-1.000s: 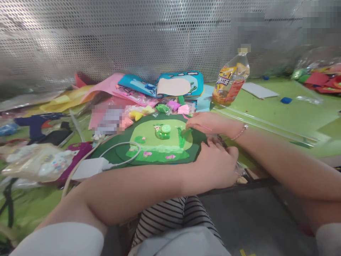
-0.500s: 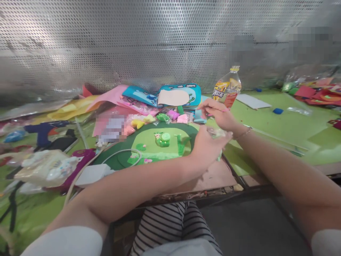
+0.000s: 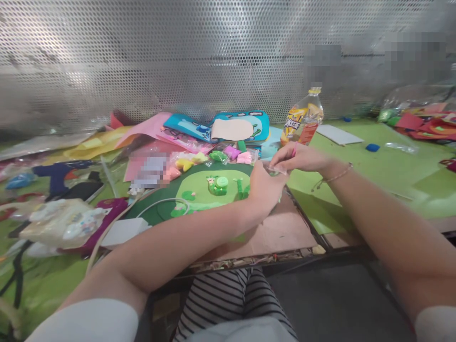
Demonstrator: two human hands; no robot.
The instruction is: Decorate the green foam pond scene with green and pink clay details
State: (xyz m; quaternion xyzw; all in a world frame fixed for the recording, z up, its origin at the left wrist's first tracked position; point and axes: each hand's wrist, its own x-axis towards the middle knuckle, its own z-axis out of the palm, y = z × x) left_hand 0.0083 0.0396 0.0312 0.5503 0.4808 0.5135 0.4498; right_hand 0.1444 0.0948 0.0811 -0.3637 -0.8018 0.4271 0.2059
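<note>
My left hand (image 3: 264,191) is closed around a small clear plastic bag (image 3: 273,171), with a hint of green showing in it; most of it is hidden by the fingers. At the bag's top my right hand (image 3: 301,157) pinches with thumb and fingertips, a bracelet on its wrist. Below and left of them lies a green craft sheet (image 3: 195,183) of dark and light layers. A green clay snail-like figure (image 3: 218,185) sits on it, with a green stem-like piece (image 3: 243,188) close to my left hand.
Behind the sheet lie small bags of coloured clay (image 3: 218,156) and blue cut-outs (image 3: 261,124). A drink bottle (image 3: 302,118) stands beyond my right hand. A blue glue gun (image 3: 57,176), a white plug-like box (image 3: 124,232) and its cable are at left.
My right hand has come down and in, its fingers now at the bag in my left hand. The left hand has shifted slightly left and turned.
</note>
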